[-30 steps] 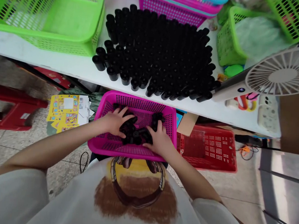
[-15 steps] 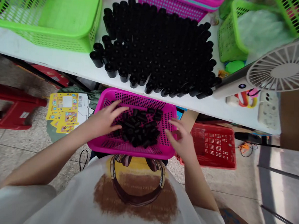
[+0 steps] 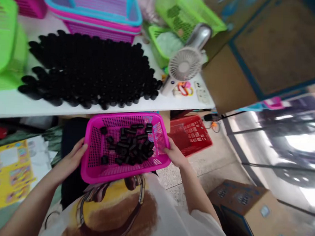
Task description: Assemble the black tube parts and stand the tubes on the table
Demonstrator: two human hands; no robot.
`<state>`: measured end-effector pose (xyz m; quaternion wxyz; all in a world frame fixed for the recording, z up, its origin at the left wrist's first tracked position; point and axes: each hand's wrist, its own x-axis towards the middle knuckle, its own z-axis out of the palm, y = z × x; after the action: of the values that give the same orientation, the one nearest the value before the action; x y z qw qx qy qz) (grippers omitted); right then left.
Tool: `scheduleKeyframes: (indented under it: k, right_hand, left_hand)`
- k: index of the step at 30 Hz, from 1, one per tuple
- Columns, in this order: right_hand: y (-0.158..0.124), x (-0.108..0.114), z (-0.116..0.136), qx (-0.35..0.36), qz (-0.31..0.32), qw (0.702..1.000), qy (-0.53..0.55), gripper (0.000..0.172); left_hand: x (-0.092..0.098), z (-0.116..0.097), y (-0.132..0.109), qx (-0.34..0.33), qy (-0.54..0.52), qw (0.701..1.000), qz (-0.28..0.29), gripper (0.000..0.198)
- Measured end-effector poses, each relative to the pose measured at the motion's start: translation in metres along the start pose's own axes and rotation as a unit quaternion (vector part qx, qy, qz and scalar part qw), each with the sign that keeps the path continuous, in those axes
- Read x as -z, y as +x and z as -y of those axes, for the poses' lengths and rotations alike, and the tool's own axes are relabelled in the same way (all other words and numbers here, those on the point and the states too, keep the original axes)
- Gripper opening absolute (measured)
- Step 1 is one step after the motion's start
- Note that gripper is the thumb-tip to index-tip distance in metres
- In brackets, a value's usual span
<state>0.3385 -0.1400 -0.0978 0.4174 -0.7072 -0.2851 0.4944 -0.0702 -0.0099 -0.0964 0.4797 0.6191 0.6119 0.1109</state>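
A magenta plastic basket [image 3: 91,174] is held at my lap, with loose small black cylindrical pieces [image 3: 131,146] heaped inside, mostly toward its right half. My left hand [image 3: 75,156] grips the left wall, thumb near the rim and the other fingers partly hidden behind it. At the right rim, my right hand [image 3: 174,152] is closed on the basket's edge, its fingers partly under the side. Just beyond the basket, many black cylinders [image 3: 96,70] stand packed together on the white table [image 3: 65,110].
Blue and magenta stacked baskets [image 3: 99,16] stand behind the cylinders; a green basket [image 3: 8,43] is at left. A small fan [image 3: 185,65] stands on the table's right. A red crate [image 3: 190,135] and a cardboard box [image 3: 247,210] are on the floor at right. Yellow printed sheets [image 3: 9,173] lie left.
Both hands have gone from over the basket's inside to its two sides and closed on them. The view has swung to the right, and the basket is slightly tilted.
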Motion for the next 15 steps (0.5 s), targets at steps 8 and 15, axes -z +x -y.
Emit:
scheduleKeyframes:
  k: [8,15]
  right_hand:
    - [-0.053,0.102,-0.043,-0.011,-0.193,0.971,0.139,0.061]
    - [0.001,0.083,-0.083,0.018,-0.282,0.941,0.187,0.031]
  left_hand:
    - [-0.02,0.007,0.003,-0.115,0.133,0.96,0.219,0.071]
    - [-0.02,0.019,-0.013,-0.113,0.184,0.946,0.24,0.066]
